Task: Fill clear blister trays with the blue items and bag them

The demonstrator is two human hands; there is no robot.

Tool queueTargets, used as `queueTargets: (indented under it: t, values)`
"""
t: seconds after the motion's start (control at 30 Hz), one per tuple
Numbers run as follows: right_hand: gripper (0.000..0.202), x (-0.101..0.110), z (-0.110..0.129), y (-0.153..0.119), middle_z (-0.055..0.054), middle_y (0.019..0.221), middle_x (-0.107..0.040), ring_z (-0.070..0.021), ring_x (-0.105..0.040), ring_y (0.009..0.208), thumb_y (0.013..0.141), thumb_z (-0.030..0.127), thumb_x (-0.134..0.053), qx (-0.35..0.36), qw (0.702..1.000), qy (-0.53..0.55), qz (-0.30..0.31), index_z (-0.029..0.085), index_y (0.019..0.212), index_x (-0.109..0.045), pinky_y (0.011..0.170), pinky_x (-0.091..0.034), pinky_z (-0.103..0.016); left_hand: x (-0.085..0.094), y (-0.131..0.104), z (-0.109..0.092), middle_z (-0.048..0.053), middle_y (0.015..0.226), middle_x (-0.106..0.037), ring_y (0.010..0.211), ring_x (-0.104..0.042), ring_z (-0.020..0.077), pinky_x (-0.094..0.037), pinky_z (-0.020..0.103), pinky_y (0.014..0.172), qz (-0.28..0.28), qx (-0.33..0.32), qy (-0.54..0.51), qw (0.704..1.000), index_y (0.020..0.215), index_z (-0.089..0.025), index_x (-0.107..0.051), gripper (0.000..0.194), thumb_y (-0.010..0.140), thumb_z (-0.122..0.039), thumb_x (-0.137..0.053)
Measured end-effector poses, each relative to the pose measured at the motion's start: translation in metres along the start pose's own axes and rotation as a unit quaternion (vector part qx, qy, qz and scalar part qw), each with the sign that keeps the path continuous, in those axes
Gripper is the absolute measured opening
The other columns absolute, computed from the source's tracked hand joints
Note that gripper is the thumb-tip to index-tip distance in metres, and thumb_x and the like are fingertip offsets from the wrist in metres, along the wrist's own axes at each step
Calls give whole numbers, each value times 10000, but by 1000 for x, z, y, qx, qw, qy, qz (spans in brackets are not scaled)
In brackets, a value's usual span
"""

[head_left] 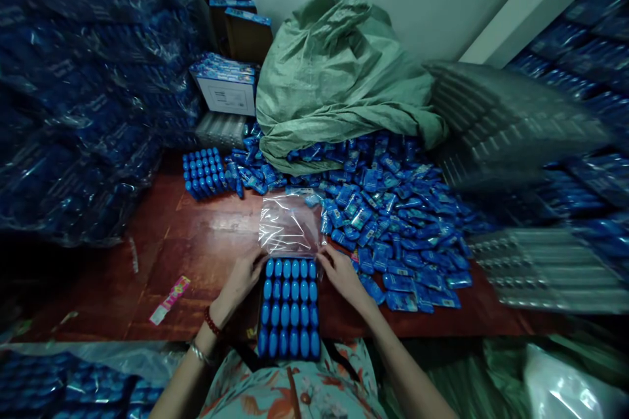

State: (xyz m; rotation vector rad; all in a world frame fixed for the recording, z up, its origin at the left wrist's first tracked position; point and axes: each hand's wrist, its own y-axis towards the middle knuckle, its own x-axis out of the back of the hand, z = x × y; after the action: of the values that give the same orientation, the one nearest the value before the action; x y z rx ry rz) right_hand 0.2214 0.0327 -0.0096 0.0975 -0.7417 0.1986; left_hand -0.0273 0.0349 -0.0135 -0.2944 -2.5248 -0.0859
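Observation:
Centred before me at the table's front edge is a block of blue, round-topped containers [286, 308] in tight rows. A clear plastic bag [291, 222] lies flat just beyond it, its near edge at the block's far row. My left hand [250, 268] is closed on the bag's near left corner, beside the block. On the other side, my right hand [339, 268] pinches the near right corner. The fingertips of both hands are partly hidden.
Loose blue packs [403, 229] spill from a green woven sack [344, 72] at the back. Another block of blue containers [203, 172] stands at back left. Wrapped stacks [73, 91] rise on the left. Clear plastic trays [555, 268] lie right. A pink strip [170, 300] rests on the red table [187, 236].

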Motion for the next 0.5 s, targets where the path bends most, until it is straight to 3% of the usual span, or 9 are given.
queueTargets:
  t: [0.07, 0.13, 0.27, 0.4, 0.5]
  values:
    - [221, -4, -1, -5, -16, 725, -583, -151, -563, 663, 919, 235, -360, 25, 999, 9, -30, 193, 790, -534, 656, -454, -272, -1, -9, -2, 55, 811, -654, 725, -602, 167, -482, 288, 694, -2, 5, 6, 1000, 867, -162, -600, 248, 879, -289, -388]
    - [198, -7, 2, -18, -27, 774, -596, -150, -568, 709, 919, 200, -361, 56, 996, 17, -71, 194, 821, -533, 673, -455, -266, -4, -22, -1, 49, 818, -649, 720, -602, 158, -490, 275, 678, -19, 1, 31, 999, 911, -171, -589, 247, 893, -274, -365]
    - [217, -9, 8, -63, -25, 780, -608, -149, -566, 720, 890, 107, -354, 136, 985, -48, -95, 202, 884, -549, 708, -469, -276, -12, -62, 15, 39, 765, -629, 711, -601, 153, -505, 278, 690, -72, -92, 134, 984, 933, -183, -594, 271, 879, -171, -329]
    - [354, -18, -4, -119, -48, 872, -652, -173, -601, 838, 842, 40, -295, 232, 957, -156, -70, 196, 1037, -547, 812, -473, -325, -25, -126, 45, 50, 829, -649, 816, -618, 159, -496, 313, 814, -90, -193, 220, 952, 1048, -201, -585, 337, 880, -102, -310]
    - [288, -28, -19, -158, -19, 812, -653, -161, -612, 774, 863, 110, -335, 244, 956, -163, 12, 235, 1003, -553, 778, -492, -294, -37, -179, 74, 21, 797, -662, 801, -624, 154, -506, 296, 806, -50, -191, 232, 952, 1059, -273, -585, 310, 905, -192, -328]
